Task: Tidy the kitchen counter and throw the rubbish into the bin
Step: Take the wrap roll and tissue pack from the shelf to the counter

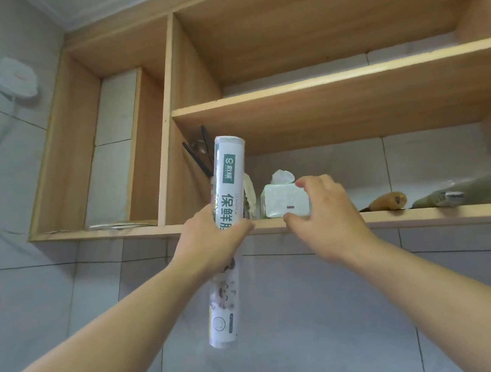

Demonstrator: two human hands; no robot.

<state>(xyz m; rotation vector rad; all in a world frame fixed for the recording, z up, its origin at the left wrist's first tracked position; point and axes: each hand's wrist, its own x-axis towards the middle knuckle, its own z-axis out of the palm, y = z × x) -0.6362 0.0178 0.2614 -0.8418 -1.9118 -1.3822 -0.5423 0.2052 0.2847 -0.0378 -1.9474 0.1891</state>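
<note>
My left hand (214, 240) grips a long white and green roll of cling film (229, 188) around its middle, held nearly upright in front of the wooden wall shelf (429, 216). Its top end reaches up into the lower compartment. My right hand (326, 215) holds a pale green tissue pack (285, 201) that rests on the lower shelf board, thumb under its front edge and fingers over its top right corner. A white tissue sticks out of the pack's top.
Dark chopsticks and utensils (200, 157) stand behind the roll at the compartment's left wall. A brown object (388, 201) and a plastic bag with greenish contents (472, 190) lie further right on the shelf. A white round device (13, 77) hangs on the tiled wall at left.
</note>
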